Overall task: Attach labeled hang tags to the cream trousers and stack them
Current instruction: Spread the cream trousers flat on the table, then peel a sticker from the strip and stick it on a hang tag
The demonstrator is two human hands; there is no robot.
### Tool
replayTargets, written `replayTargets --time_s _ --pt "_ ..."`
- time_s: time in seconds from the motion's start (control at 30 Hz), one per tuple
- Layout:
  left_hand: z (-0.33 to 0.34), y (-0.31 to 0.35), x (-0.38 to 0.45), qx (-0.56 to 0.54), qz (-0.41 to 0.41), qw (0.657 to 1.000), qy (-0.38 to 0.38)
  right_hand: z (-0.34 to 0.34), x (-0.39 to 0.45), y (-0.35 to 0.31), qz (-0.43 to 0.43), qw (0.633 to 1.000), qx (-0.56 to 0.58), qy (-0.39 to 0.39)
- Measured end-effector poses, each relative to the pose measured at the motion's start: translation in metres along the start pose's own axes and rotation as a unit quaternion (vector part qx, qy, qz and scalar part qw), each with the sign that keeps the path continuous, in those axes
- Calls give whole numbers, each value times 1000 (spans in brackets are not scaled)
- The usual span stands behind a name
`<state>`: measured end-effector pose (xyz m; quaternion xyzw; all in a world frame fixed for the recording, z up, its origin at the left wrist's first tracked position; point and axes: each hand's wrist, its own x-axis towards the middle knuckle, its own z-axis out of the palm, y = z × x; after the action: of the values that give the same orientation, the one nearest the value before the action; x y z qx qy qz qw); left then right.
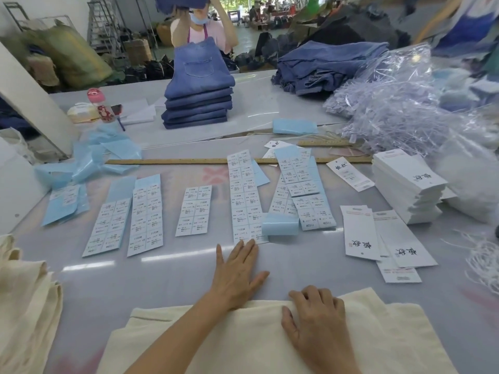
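Cream trousers (229, 338) lie flat at the near edge of the table. My right hand (314, 317) rests on their upper edge, fingers bent over the cloth. My left hand (237, 271) lies flat on the table just beyond the trousers, its fingertips touching the bottom of a long label sheet (244, 198). Several blue-backed label sheets (145, 214) are laid out in a row across the middle. White hang tags (361, 236) lie loose at the right, with a tall stack of hang tags (405, 184) behind them. More cream trousers (24, 300) are piled at the left.
A wooden ruler (189, 160) lies across the table. Plastic tag strings (391, 103) fill a clear bag at the right, with loose strings (483, 263) by the edge. A stack of folded jeans (198, 103) stands at the far side, where a person (199, 25) lifts denim. A bottle (101, 105) stands at the far left.
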<state>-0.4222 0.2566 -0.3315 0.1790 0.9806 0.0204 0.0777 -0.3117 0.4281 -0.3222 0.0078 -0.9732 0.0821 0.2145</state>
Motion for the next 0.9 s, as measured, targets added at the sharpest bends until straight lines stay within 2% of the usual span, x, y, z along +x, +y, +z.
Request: replayTargets --time_s 0.3,0.47,0.6,0.63,0.7,0.73,0.83,0.9 --pt "0 5 4 20 -17 999 21 -10 2 -3 5 996 17 -89" --pt "-2 -7 -8 -10 -34 999 40 -3 2 -7 12 999 20 -48" --pt "-6 -56 -24 -37 -123 989 70 -1 2 -11 45 996 33 -68" --pt "-8 -74 -30 -37 -156 984 73 -5 5 -11 60 991 40 -113" --pt "-10 -110 -43 -37 -223 971 73 -15 11 -16 59 977 -31 -201" --pt "-12 -127 -49 -39 -252 964 71 -20 15 -23 64 973 -51 -214" --pt "-15 -171 -67 -59 -317 944 69 -18 5 -34 130 972 25 -193" --pt "-16 -191 -75 -63 -347 932 80 -17 6 -45 102 981 25 -164"
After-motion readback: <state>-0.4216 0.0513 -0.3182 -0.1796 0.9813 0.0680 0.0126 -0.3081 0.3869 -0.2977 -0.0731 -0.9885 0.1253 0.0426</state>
